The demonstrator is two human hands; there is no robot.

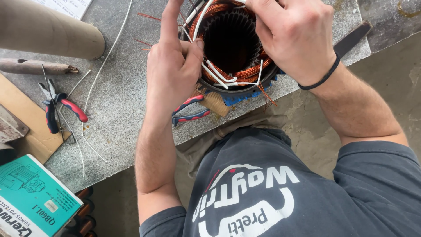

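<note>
Left hand: the left hand (173, 70) rested against the near-left rim of the motor stator (232, 44), its index finger pointing straight up along the edge and its thumb pressed onto a white sleeve (215, 72); the other fingers were curled in loosely.
Right hand: the right hand (296, 37) lay over the stator's right side, fingers bent down and closed onto the copper winding (250, 74); the fingertips themselves were hidden.
Stator: it sat on the front edge of the grey stone bench (118, 101), bore facing up, over a blue toothed part (239, 97).
Pliers: one red-and-black pair (190, 110) lay just under the left wrist; another pair (61, 107) lay well apart to the left.
Edges: a cardboard tube (48, 30) at top left, a teal box (33, 197) at bottom left.
</note>
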